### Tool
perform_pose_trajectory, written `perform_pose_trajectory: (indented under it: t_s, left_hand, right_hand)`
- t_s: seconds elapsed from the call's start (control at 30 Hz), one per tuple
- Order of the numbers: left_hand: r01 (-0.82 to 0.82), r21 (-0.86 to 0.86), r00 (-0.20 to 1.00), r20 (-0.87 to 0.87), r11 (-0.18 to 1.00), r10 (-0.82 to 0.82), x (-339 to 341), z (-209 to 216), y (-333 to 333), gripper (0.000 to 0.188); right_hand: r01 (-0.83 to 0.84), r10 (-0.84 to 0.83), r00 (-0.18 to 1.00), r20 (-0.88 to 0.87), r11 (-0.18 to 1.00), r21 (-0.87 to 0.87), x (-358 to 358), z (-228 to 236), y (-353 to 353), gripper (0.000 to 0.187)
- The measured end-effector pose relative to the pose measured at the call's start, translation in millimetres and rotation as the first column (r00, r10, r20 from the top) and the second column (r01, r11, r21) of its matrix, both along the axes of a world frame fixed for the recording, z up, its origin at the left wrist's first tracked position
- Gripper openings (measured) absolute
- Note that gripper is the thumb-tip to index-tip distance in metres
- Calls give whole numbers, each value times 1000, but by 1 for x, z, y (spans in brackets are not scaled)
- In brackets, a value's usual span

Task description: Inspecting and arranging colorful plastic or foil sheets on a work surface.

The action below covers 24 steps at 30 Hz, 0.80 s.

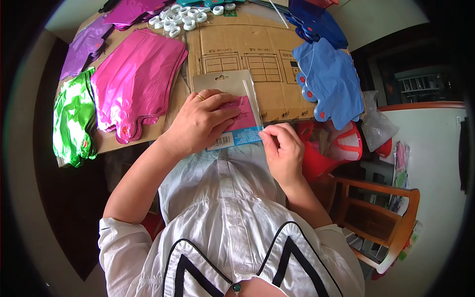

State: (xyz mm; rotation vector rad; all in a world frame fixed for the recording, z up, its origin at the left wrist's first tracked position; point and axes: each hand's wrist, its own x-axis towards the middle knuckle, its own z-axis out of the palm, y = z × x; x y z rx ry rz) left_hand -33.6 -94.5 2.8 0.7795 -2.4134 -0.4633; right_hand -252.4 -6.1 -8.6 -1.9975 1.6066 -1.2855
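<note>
A flat packet (pixel 241 111) with a hang-hole header and a pink and blue card lies at the near edge of the cardboard-covered table. Across its left half my left hand (pixel 205 116) is closed on it, fingers bent over the face and hiding part of the card. At the packet's lower right corner, my right hand (pixel 283 147) pinches the edge between thumb and forefinger. A thin clear strip (pixel 251 101) runs along the packet's right side. Left of my hand lies a stack of flat magenta foil balloons (pixel 138 79).
Green foil balloons (pixel 74 116) and purple ones (pixel 84 47) lie at the left, blue ones (pixel 330 74) at the right. White ribbon rolls (pixel 175 20) sit at the back on the cardboard (pixel 232 42). Beside the table stand a red basket (pixel 321 158) and a wooden chair (pixel 378 218).
</note>
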Motion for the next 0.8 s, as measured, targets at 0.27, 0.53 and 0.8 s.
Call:
perform_pose_trajectory:
  t_s: [0.27, 0.53, 0.8]
  left_hand:
    - [37, 36, 999, -19, 999, -36, 0, 1, 4, 26]
    - [19, 13, 1000, -16, 1000, -19, -4, 1, 3, 26]
    - [15, -12, 999, -52, 1000, -16, -6, -6, 1, 27]
  right_hand:
    - [-487, 380, 841, -385, 842, -232, -30, 5, 4, 18]
    - [-250, 209, 924, -320, 964, -91, -13, 30, -6, 40]
    - [-439, 367, 837, -406, 893, -97, -3, 23, -18, 19]
